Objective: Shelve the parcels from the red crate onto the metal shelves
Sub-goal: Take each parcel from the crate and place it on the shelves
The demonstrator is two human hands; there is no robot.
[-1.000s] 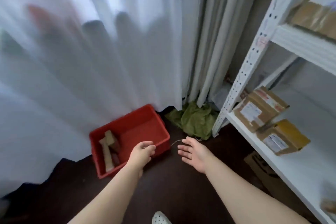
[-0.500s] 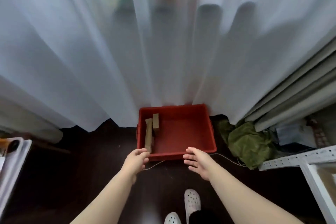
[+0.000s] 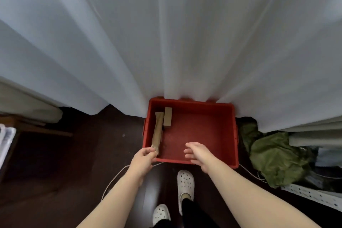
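Long parcel [image 3: 157,131] is leaning along the red crate's [image 3: 194,102] left wall, its long axis running near to far.
Left hand [image 3: 142,160], the nearer one, is curling its fingers on the parcel's near end at the crate's near-left corner, apparently pinching it. Right hand [image 3: 199,153] is hovering over the crate's near floor, fingers loosely spread and holding nothing.

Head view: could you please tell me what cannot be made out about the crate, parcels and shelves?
All in the head view:
- Metal shelves: cut off by the right edge; only a perforated upright shows.
- Left hand: its fingers hide whether it grips the long parcel or the red crate rim.
- Small parcel: any label too small to read.
- Crate's far edge: overlapped by the curtain.
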